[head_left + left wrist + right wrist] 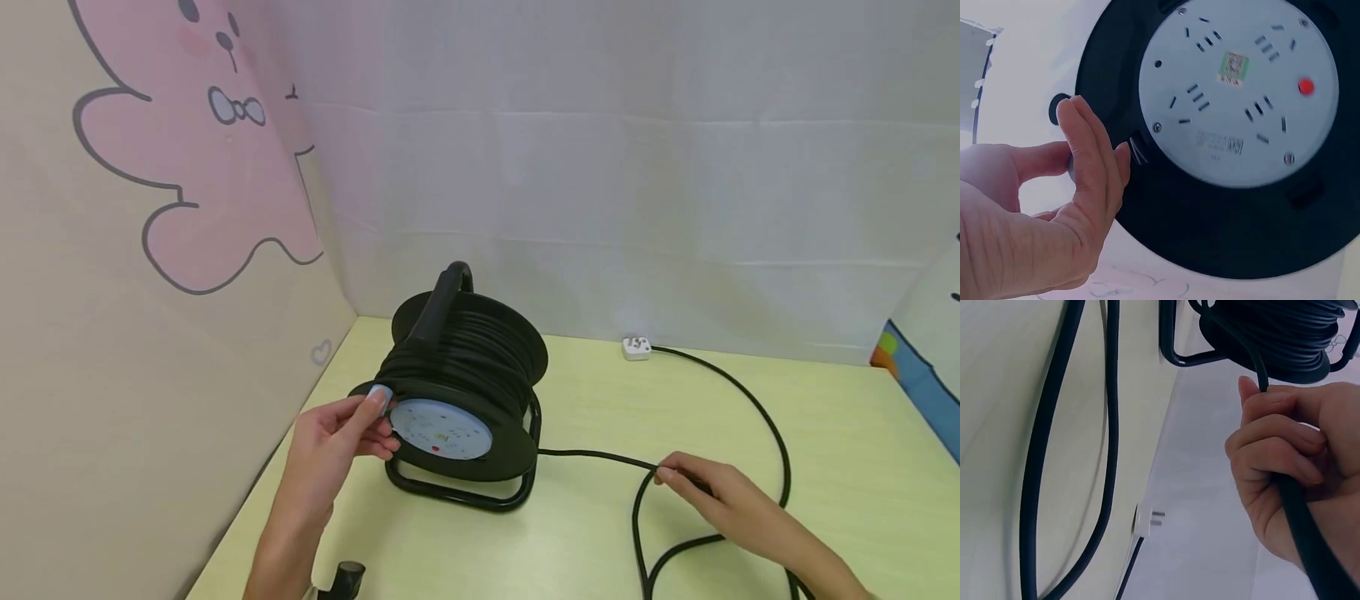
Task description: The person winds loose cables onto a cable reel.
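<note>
One black cable reel [461, 400] is standing on the yellow-green counter [585, 542] near the left wall, its cable [592, 455] trailing right. The left hand [341, 437] is pinching the reel's small knob [1060, 109] at the rim; the right hand [720, 496] is clamping curled fingers [1285, 447] around the cable. Farther back, the white plug [637, 348] is lying by the wall.
</note>
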`<state>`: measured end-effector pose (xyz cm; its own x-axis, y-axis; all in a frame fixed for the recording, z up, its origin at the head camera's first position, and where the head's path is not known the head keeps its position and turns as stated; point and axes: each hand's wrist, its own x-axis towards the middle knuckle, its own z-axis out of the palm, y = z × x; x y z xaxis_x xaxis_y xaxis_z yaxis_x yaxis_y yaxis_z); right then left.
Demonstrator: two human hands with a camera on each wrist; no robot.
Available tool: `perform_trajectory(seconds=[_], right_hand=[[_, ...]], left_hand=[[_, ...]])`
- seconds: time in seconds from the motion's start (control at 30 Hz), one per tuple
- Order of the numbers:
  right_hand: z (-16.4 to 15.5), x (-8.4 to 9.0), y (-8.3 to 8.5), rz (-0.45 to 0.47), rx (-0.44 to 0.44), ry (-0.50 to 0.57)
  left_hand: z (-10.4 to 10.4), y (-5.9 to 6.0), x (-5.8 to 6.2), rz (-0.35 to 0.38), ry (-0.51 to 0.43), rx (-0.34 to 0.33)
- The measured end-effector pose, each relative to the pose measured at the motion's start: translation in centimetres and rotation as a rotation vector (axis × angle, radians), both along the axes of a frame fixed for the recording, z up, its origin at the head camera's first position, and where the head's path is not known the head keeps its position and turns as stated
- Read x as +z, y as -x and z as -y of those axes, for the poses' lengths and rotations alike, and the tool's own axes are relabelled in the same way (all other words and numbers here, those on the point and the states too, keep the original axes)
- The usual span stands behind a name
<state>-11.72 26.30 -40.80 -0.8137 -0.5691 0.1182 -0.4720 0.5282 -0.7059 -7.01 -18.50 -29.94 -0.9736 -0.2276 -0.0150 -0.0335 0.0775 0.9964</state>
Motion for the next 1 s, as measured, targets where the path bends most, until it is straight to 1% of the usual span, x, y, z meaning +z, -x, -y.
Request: perform_trajectory(seconds=[0.17,0.3,0.43,0.6,0.77,0.9,1.0], right_hand=[[1.6,-0.1,0.3,0.039,0.052,0.071],[2.8,-0.2,0.5,0.071,0.071,0.095],[3.8,-0.4,0.7,0.087,0.071,0.097],[5.2,-0.4,1.0,0.106,0.061,0.091],[6.6,-0.4,1.2,0.109,0.057,0.075],[7.5,0.0,1.2,0.177,0.047,0.077],[8.1,0.4,1.2,0.304,0.078,0.133]], left_hand=[[-1.2,-0.2,0.4,-0.019,-0.03,-0.041],[-2.0,-0.1,0.3,-0.035,-0.055,-0.089],[-2.7,0.0,0.1,-0.032,-0.105,-0.142],[-3.6,0.1,-0.2,-0.009,-0.174,-0.198],[-4.9,0.0,-0.6,0.002,-0.195,-0.24],[-6.1,-0.1,-1.1,-0.001,-0.195,-0.276],[-7.3,-0.1,-1.7,0.005,-0.205,-0.293]])
